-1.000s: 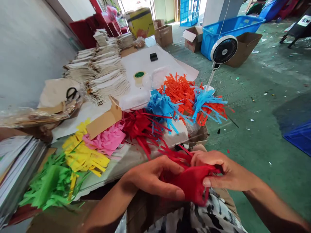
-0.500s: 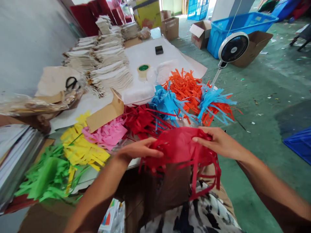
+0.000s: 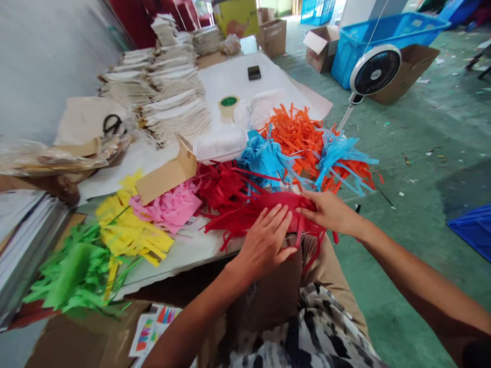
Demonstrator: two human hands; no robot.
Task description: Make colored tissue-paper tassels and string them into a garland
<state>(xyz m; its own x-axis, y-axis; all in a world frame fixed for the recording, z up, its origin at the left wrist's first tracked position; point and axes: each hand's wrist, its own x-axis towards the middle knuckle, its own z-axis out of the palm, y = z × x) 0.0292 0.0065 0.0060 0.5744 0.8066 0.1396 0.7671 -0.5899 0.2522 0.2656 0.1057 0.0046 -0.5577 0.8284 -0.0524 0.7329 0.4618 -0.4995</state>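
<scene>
A sheet of red fringed tissue paper [image 3: 286, 201] lies at the table's front edge, some of its strips hanging over. My left hand [image 3: 265, 239] rests flat on it with the fingers stretched out. At the sheet's right end, my right hand [image 3: 330, 211] pinches the paper between thumb and fingers. Just behind is a pile of red tissue fringe [image 3: 223, 186]. Blue fringe [image 3: 263, 157] and orange fringe [image 3: 294, 130] lie farther back, with a second blue bunch [image 3: 333, 158] to the right.
Pink fringe [image 3: 169, 204], yellow fringe [image 3: 132, 232] and green fringe [image 3: 72, 276] line the table's left front. A folded card piece [image 3: 166, 176], plastic box [image 3: 220, 143], tape roll [image 3: 229, 102] and phone [image 3: 253, 73] lie behind. A fan [image 3: 376, 71] stands right of the table.
The red fringed paper has come down from between both hands onto the table edge. My left hand has moved right and now lies flat on it; my right hand keeps its end.
</scene>
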